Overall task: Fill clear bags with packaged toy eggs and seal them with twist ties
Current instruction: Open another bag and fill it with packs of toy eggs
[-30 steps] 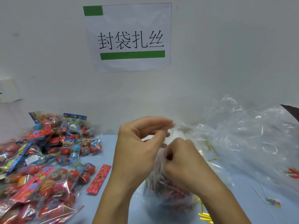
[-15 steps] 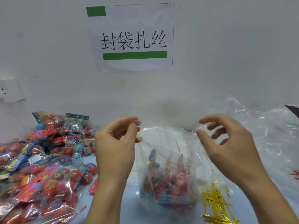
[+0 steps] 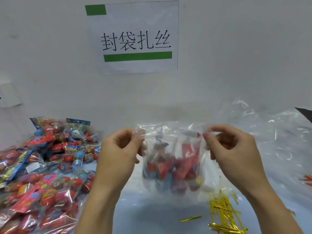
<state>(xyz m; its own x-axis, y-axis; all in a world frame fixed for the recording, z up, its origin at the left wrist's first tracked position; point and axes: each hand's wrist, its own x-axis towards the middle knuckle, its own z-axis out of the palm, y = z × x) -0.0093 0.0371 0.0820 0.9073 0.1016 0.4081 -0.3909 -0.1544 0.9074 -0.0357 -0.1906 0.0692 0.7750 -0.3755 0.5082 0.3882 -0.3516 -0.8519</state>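
I have the clear bag [image 3: 172, 159] of toy eggs lifted above the table [image 3: 152, 215], centre. My left hand [image 3: 118, 154] and right hand [image 3: 234, 152] each pinch a top corner, fingers curled. Gold twist ties [image 3: 222, 215] lie near right.

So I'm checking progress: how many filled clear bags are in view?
1: the clear bag held up by its top corners between the left hand and right hand. Finished ones may lie out of frame.

Glossy clear plastic bag [image 3: 172, 159], shiny gold foil twist ties [image 3: 222, 215], matt paper sign [image 3: 135, 36].
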